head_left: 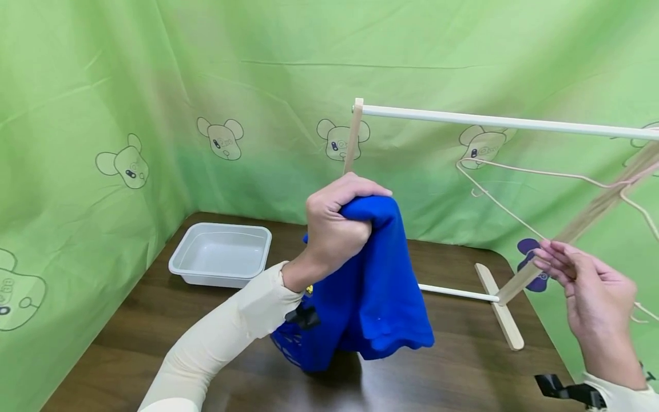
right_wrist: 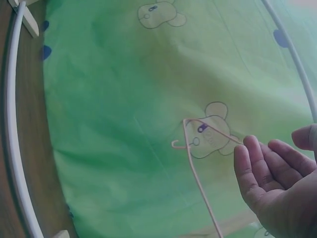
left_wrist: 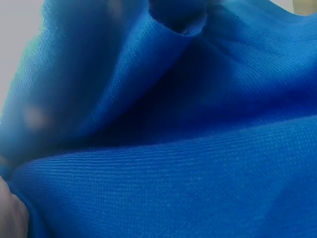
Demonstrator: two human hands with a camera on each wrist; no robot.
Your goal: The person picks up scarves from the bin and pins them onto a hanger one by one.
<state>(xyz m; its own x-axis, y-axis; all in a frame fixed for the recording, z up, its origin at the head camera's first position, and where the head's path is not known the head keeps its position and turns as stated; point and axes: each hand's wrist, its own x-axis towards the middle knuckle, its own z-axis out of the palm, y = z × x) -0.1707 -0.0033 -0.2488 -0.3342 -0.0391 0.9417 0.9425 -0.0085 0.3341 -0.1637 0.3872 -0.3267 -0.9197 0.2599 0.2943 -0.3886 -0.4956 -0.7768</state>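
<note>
While the left hand (head_left: 334,220) clenched blue cloth (head_left: 378,280) at centre, the right hand (head_left: 592,292), fingers relaxed, touched the hanger (head_left: 546,171), apparently steadying it.

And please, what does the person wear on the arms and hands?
The left sleeve is cream and wrinkled; the right sleeve, mostly out of view, matches. Black straps show near both wrists. Left hand and right hand are gloveless.
</note>
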